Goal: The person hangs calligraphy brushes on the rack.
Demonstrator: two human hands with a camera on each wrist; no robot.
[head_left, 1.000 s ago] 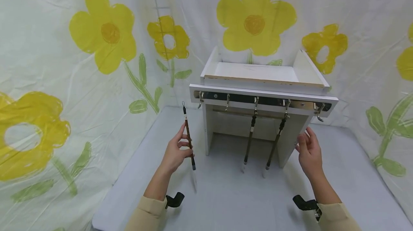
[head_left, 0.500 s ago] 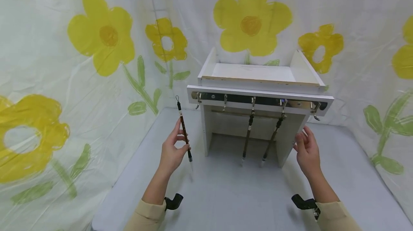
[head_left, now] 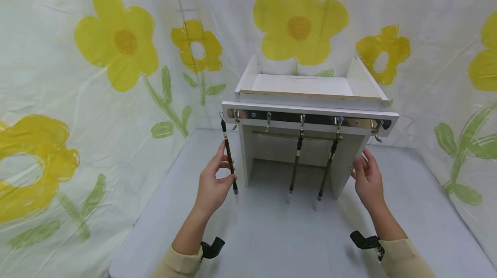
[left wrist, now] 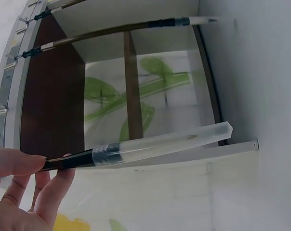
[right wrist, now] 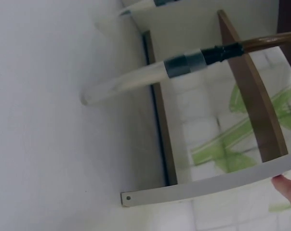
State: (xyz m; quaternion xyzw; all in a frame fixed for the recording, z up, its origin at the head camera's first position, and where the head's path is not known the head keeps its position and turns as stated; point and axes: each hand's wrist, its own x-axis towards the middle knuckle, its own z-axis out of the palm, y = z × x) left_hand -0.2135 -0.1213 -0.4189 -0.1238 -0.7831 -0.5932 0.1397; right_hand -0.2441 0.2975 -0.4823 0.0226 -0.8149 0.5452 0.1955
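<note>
My left hand (head_left: 212, 186) pinches a calligraphy brush (head_left: 228, 153) by its brown handle. The brush leans slightly, hanging loop up and clear-capped tip down, its loop just left of the leftmost hook (head_left: 236, 120). The clear cap (left wrist: 177, 143) fills the middle of the left wrist view. Two more capped brushes, one on the middle hook (head_left: 296, 161) and one to its right (head_left: 328, 168), hang from the white shelf unit (head_left: 306, 84). At the unit's right side panel (head_left: 347, 168) is my right hand (head_left: 369, 178), fingers loosely bent, a fingertip (right wrist: 287, 187) touching the panel's outside.
A metal rail (head_left: 285, 116) with several hooks runs along the unit's front; the outer hooks and the second from left carry nothing. The unit stands on a white table (head_left: 279, 243). A curtain (head_left: 163, 23) with yellow flowers surrounds it.
My left hand has first drawn the brush slightly left and up, then moved it right, so its loop is now nearer the leftmost hook. The right hand stays at the side panel.
</note>
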